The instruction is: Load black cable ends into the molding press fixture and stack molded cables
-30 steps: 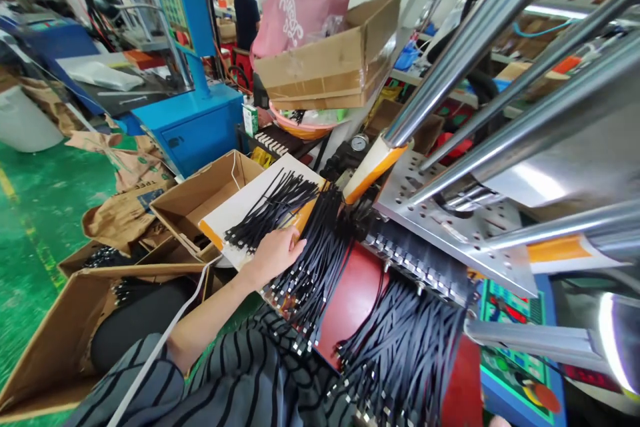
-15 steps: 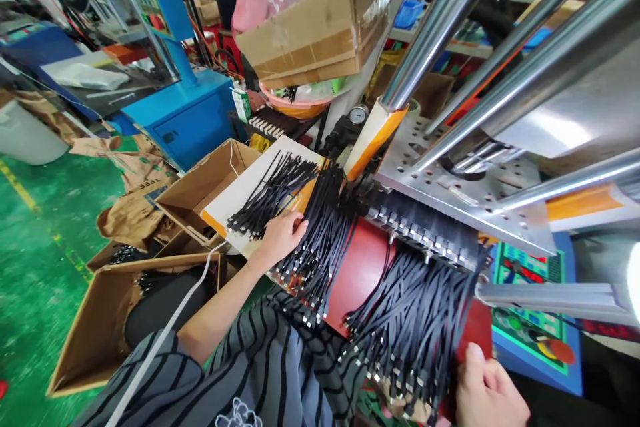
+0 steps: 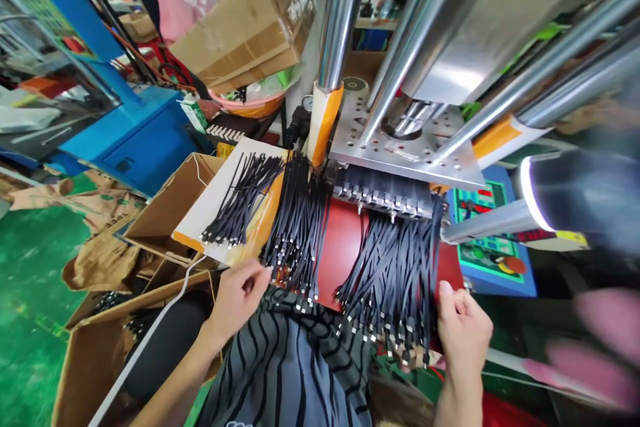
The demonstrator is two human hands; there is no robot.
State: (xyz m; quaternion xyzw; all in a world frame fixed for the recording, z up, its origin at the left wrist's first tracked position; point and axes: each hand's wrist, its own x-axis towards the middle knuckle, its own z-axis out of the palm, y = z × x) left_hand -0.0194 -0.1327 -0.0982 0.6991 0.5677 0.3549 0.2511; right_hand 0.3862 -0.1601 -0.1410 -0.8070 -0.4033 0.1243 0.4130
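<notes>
My left hand is closed beside the front left end of a bundle of black cables, fingers curled inward. Whatever is in it, if anything, is hidden. Closed too, thumb uppermost, my right hand rests at the right edge of a red board; its fingertips are out of sight. A second spread of black cables lies on that board, metal plug ends toward me. Behind it, a row of metal-tipped slots lines a mould block. More loose cables lie on a white board at left.
Steel rods and a drilled plate stand over the mould block. A blue control panel sits at right, near a blurred lamp and blurred pink shapes. Cardboard boxes stand at left.
My left hand has come down and toward me, away from the cables on the white board. My right hand stays by the red board's edge. The camera view has swung right.
</notes>
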